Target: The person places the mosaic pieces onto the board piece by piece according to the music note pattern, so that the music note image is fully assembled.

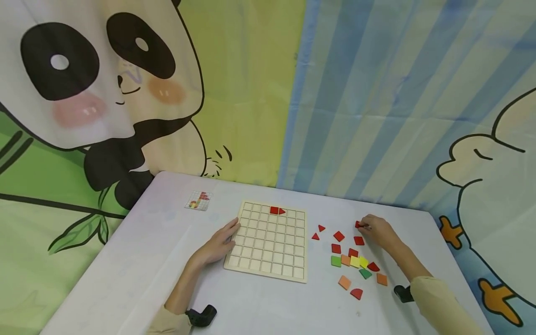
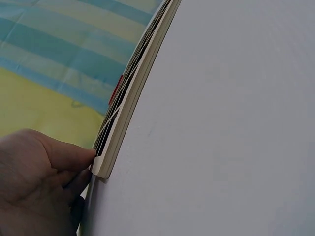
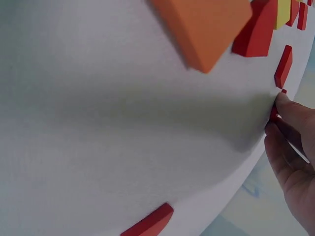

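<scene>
A wooden grid board (image 1: 265, 274) lies on the table, with a red square tile (image 1: 274, 210) and a red triangle tile (image 1: 282, 211) side by side in its top row. My left hand (image 1: 215, 244) rests at the board's left edge, fingertips touching the frame; the left wrist view shows the thumb (image 2: 74, 156) at a corner of the board (image 2: 110, 160). To the right, my right hand (image 1: 378, 231) pinches a small red tile (image 1: 358, 224) between thumb and fingers, low over the table. Its exact shape is partly hidden by the fingers in the right wrist view (image 3: 295, 142).
Loose tiles lie right of the board: red squares (image 1: 336, 248), red triangles (image 1: 316, 237), an orange square (image 1: 345, 282), a green square (image 1: 336, 261), yellow pieces (image 1: 355, 262) and rounded pieces (image 1: 356, 293). A small pattern card (image 1: 198, 201) lies at the back left. Printed curtains (image 1: 247, 93) stand behind the table.
</scene>
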The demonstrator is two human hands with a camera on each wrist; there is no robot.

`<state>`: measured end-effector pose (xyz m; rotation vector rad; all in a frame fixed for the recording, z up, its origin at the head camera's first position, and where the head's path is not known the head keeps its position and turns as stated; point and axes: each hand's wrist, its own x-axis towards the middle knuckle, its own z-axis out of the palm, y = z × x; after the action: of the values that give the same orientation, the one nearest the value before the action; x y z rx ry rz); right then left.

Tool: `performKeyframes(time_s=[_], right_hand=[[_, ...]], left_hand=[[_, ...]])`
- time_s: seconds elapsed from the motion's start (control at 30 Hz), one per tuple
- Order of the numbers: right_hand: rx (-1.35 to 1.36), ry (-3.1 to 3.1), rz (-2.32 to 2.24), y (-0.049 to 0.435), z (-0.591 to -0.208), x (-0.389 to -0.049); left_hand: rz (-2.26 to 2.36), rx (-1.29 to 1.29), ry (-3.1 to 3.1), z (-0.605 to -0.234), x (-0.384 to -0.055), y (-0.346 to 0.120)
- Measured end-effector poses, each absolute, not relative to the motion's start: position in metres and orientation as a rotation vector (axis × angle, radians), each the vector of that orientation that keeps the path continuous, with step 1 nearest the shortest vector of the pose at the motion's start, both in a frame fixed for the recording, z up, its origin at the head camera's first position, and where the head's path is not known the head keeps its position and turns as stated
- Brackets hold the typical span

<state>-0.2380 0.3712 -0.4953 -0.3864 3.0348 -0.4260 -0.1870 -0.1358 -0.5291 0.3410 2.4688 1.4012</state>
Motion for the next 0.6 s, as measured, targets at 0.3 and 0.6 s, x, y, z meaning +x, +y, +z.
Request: performKeyframes(time_s=[0.3, 0.6], right_hand=[[-0.432, 3.079, -0.506, 0.37, -0.499, -0.237], [-0.757, 3.003, -0.804, 0.284, -0.481, -0.222]], left_hand=[[1.376, 0.347, 2.483, -0.528, -0.188, -0.136], [1.324, 0.4, 2.535, -0.525, -0.184, -0.134]])
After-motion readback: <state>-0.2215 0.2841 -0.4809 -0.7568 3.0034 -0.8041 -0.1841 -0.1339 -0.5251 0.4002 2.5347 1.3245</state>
